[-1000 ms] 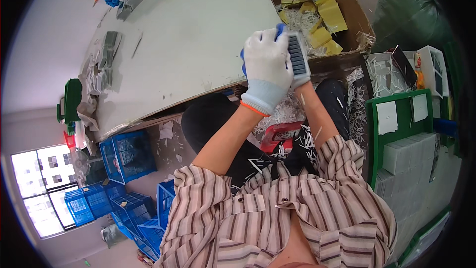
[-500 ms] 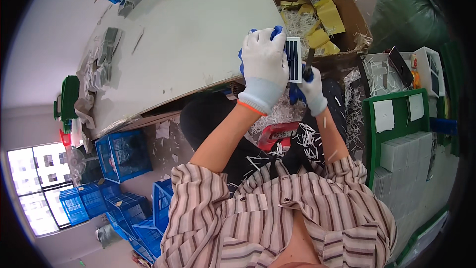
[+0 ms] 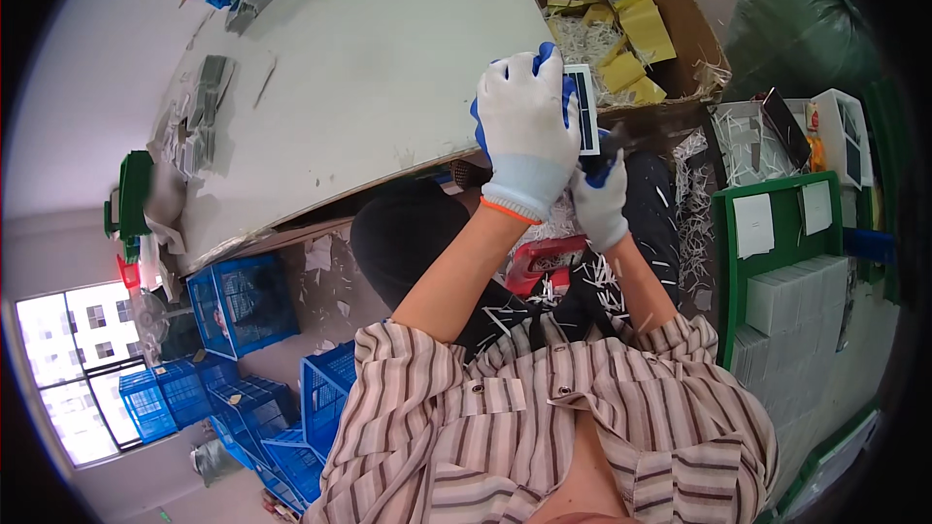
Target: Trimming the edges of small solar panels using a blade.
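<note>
Grey-white worktop [image 3: 369, 68], one, fills the far left of the scene; its near edge curves above the person's lap. One open cardboard box [image 3: 670, 29] stands at the far right of it, holding paper shreds and several yellow packets [image 3: 646, 34], about five, though shreds hide part of the pile. Blue plastic crates [image 3: 243, 301] are stacked on the floor at near left, at least five. One green tray [image 3: 777, 233] at right carries two white cards [image 3: 752, 223] and a block of stacked white panels [image 3: 796, 301], too many to count.

Change since half a second ago: both gloved hands have come nearer the body, off the worktop edge and over the lap, and the small rectangular panel [image 3: 583, 107], dark with a white border, now stands upright rather than tilted. A second ago only the left hand showed. The work appears to be a close two-handed handling of this single panel.

Left hand [image 3: 524, 131], in a white glove with blue-coated fingers [image 3: 544, 58], wraps the panel from the left, fingers curled over its far edge. Right hand [image 3: 600, 199], gloved alike, sits just below and near, fingers closed toward the panel's lower end; whether they pinch it cannot be told. One red object [image 3: 539, 262] lies in the lap among white paper strips.
</note>
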